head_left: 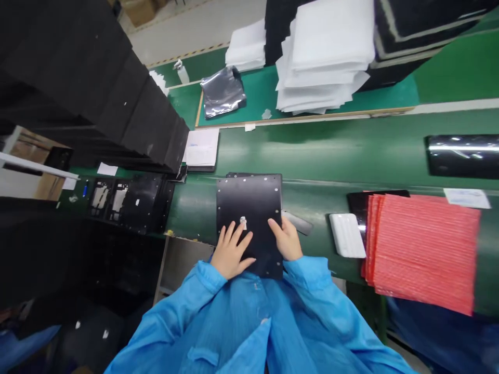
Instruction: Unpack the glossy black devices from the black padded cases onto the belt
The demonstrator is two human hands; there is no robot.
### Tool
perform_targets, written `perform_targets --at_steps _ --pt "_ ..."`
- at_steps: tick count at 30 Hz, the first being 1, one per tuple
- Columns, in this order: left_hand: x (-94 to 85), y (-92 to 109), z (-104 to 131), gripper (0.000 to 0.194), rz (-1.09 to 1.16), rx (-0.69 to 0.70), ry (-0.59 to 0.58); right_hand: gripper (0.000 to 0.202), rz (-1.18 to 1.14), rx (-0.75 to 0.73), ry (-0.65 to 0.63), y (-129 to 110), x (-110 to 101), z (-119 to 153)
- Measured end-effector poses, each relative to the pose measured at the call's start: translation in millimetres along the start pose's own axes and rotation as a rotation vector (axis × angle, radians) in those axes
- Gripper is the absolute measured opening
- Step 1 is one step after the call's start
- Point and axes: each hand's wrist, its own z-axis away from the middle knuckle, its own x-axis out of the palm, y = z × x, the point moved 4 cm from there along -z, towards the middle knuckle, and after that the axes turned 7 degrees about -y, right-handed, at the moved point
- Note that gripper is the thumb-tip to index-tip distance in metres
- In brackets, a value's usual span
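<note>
A flat black panel (249,200) with small holes along its edges lies in front of me, overhanging the table's near edge. Another dark panel (234,174) peeks out beneath its far side. My left hand (231,252) rests on the top panel with its fingers spread, the fingertips beside a small white sticker (243,222). At the panel's right edge, my right hand (287,239) grips it, thumb on top and the other fingers partly hidden. Just beyond the right hand lies a narrow grey object (299,223), whose kind I cannot tell.
Red bubble-wrap bags (427,244) and a white rounded block (346,235) lie to the right on the green table (327,156). White sheets (331,41) stand piled at the back. Tall black stacks (117,93) rise on the left, near more black panels (142,200).
</note>
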Motion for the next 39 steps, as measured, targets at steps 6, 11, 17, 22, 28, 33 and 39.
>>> perform_targets --at_steps 6,11,17,22,28,33,39 --pt "19.9 -9 -24 0.073 -0.090 -0.064 -0.082 0.073 0.445 -0.057 0.244 19 -32 -20" --pt "20.4 -34 -30 0.071 -0.063 -0.002 -0.077 0.087 0.505 0.087 0.182 50 -25 -11" --pt "-92.8 -286 34 0.063 -0.051 -0.655 0.141 0.078 0.778 -0.246 0.233 -10 39 -26" --pt "-79.2 -414 143 0.069 0.201 -1.362 0.378 0.063 0.505 -0.072 -0.499 14 243 -85" --pt "9.9 -370 173 0.074 0.781 -1.230 0.623 0.053 0.462 0.348 -0.607 86 361 -108" --pt "28.2 -293 130 0.060 1.235 -0.873 0.638 0.054 0.544 0.126 -0.335 48 229 -62" --pt "6.6 -176 11 0.051 1.334 -0.424 0.301 0.063 0.600 0.109 0.173 2 64 19"
